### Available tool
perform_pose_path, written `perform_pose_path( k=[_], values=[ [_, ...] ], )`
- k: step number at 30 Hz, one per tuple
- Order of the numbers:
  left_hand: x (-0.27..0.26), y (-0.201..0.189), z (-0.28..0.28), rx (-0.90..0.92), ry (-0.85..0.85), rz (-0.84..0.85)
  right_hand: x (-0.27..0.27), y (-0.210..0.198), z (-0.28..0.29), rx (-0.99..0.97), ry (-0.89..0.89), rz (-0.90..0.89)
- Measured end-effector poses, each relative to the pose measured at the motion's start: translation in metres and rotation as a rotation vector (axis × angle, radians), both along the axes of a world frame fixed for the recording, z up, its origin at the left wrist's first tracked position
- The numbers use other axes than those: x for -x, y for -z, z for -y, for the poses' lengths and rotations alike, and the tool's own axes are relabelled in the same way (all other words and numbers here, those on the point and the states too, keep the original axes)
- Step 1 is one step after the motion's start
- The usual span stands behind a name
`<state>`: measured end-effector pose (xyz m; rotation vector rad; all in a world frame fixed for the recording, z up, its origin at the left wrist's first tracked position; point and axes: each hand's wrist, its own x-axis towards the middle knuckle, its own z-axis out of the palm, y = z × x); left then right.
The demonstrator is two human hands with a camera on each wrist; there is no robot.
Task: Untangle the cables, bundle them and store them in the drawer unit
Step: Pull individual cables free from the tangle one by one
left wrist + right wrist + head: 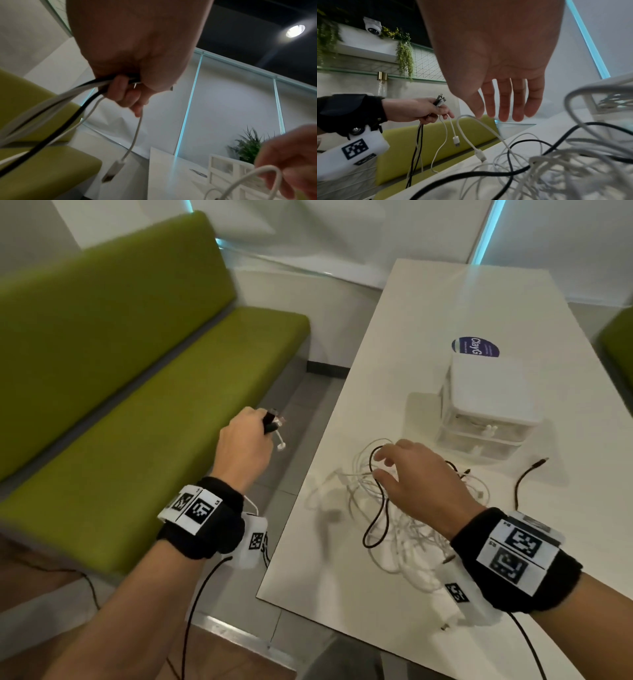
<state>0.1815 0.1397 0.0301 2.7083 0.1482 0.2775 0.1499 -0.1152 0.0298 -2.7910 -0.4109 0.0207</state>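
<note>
The right hand point(423, 486) is nearest, its wristband with black-and-white markers low in the head view. It hovers over the tangle of cables point(394, 508) with fingers straight and slightly spread, palm down; the right wrist view shows a white cable point(467, 135) arching up to the fingertips point(503, 113), though blur hides whether they pinch it or only touch it.

The tangle lies on the white desk point(428, 309), on the near side of the drawer unit point(489, 402). It is mostly white cords with a black cable point(376, 508) looping through them. Another dark cable end point(529, 474) lies apart, in front of the drawer unit and to its right.

The drawer unit is a small white box with two translucent drawers, standing upright on the desk. Both drawers look pushed in, and something white lies in the upper one. A round blue sticker point(475, 347) sits on the desk just behind it.

The left hand point(245, 443) is held off the desk's edge, to the left of the drawer unit and above the green bench point(137, 371). Its fingers are curled around a bunch of cable ends point(440, 100), black and white together. A white USB plug point(456, 141) dangles below the fist, and the remaining cords hang down from it.
</note>
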Motion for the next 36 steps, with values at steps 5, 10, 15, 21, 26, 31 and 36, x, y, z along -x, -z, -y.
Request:
perform_pose_path(
  k=[5, 10, 15, 21, 26, 31, 36],
  values=[
    [0.005, 0.023, -0.002, 0.067, 0.049, -0.117, -0.019, 0.008, -0.026, 0.027, -0.068, -0.093],
    [0.016, 0.036, 0.014, 0.507, 0.065, -0.268, -0.012, 0.017, -0.040, 0.209, -0.186, -0.156],
    [0.018, 0.038, 0.028, 0.679, 0.126, -0.275, -0.007, 0.020, -0.030, 0.095, -0.170, -0.181],
    [0.014, 0.022, 0.057, 0.810, 0.159, -0.286, 0.000, 0.007, -0.008, -0.409, 0.020, -0.088],
    [0.012, 0.011, 0.089, 1.008, 0.152, -0.229, 0.027, -0.002, 0.006, -0.624, -0.033, 0.010],
    [0.024, -0.002, 0.122, 1.209, 0.318, -0.213, 0.044, 0.006, 0.023, -0.616, -0.043, 0.124],
    [0.034, -0.001, 0.146, 1.209, 0.400, -0.225, 0.043, 0.012, 0.042, -0.637, -0.046, 0.119]
  ],
)
